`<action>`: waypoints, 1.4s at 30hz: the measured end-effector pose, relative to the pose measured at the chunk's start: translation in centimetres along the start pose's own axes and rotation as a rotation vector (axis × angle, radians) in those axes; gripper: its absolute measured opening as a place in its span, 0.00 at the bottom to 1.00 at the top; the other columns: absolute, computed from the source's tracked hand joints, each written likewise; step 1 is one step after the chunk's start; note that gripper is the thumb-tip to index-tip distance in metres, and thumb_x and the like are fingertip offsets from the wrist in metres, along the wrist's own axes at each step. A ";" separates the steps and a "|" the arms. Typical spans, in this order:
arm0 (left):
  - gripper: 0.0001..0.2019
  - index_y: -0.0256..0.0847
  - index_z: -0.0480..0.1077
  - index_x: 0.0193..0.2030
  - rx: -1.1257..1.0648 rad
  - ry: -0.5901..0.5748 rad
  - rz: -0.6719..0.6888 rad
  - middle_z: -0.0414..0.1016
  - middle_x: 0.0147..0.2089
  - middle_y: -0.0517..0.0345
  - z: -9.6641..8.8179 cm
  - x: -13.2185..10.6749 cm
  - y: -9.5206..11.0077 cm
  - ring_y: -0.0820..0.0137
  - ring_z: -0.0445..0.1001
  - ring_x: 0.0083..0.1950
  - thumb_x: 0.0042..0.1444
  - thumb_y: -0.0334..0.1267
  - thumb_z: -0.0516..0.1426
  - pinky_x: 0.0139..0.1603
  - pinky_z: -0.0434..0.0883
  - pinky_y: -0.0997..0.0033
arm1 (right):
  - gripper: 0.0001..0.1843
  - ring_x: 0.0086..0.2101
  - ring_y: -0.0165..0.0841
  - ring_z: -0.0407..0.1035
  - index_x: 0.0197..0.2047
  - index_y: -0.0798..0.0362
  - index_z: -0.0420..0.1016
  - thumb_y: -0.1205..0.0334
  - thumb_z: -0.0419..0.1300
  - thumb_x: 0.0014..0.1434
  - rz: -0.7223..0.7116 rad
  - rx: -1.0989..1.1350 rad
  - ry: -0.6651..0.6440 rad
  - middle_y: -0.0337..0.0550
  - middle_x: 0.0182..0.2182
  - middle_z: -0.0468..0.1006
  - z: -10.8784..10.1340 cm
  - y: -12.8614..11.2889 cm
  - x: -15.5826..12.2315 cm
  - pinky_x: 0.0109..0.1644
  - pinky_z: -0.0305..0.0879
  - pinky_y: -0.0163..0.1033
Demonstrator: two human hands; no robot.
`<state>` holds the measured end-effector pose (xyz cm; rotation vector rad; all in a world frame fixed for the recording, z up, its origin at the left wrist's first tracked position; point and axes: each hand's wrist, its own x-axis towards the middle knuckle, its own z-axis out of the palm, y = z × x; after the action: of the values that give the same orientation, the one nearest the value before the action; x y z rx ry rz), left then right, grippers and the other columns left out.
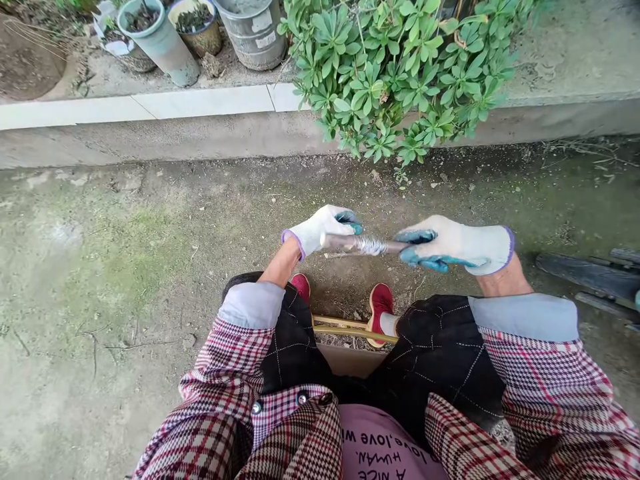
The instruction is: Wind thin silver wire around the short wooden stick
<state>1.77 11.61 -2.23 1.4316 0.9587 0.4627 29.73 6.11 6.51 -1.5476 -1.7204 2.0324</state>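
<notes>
Both my hands wear white work gloves with teal palms. My left hand [323, 229] is closed round one end of a short grey metal rod [363, 244] held level above my knees. My right hand [453, 245] grips the rod's other end with its fingertips pinched on it. The rod's middle is wound with shiny silver wire or thread. I sit with my red shoes [381, 301] on the ground, in a plaid jacket and dark trousers.
A leafy green shrub [400, 73] hangs over a concrete kerb [150, 103] ahead. Several plant pots [160, 37] and a metal bucket [253, 30] stand behind the kerb. Dark tool handles [590, 277] lie at the right. A yellow stool bar [345, 328] shows between my legs.
</notes>
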 end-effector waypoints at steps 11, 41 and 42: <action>0.07 0.34 0.80 0.34 -0.099 0.028 -0.126 0.82 0.32 0.55 0.1 -1.5 2.2 0.71 0.78 0.33 0.46 0.30 0.65 0.41 0.78 0.66 | 0.11 0.25 0.32 0.67 0.38 0.52 0.85 0.54 0.65 0.62 0.169 -0.818 0.190 0.40 0.25 0.78 0.4 1.2 2.3 0.30 0.58 0.40; 0.29 0.37 0.73 0.46 -0.534 -0.059 -0.079 0.83 0.35 0.49 1.0 -4.0 4.4 0.64 0.84 0.32 0.57 0.63 0.69 0.39 0.83 0.61 | 0.25 0.25 0.34 0.61 0.36 0.45 0.74 0.32 0.70 0.60 -0.062 -0.006 0.576 0.43 0.27 0.70 2.2 -1.5 1.0 0.24 0.59 0.42; 0.28 0.37 0.73 0.46 -0.519 -0.058 -0.067 0.83 0.35 0.50 1.1 -4.0 4.3 0.64 0.84 0.32 0.57 0.63 0.69 0.39 0.83 0.60 | 0.24 0.25 0.34 0.61 0.37 0.45 0.74 0.33 0.69 0.60 -0.073 -0.011 0.566 0.42 0.27 0.70 2.2 -1.3 1.0 0.25 0.59 0.42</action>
<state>1.54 8.43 2.84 0.9354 0.7652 0.5688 26.97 5.67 6.59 -1.7998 -1.5283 1.3608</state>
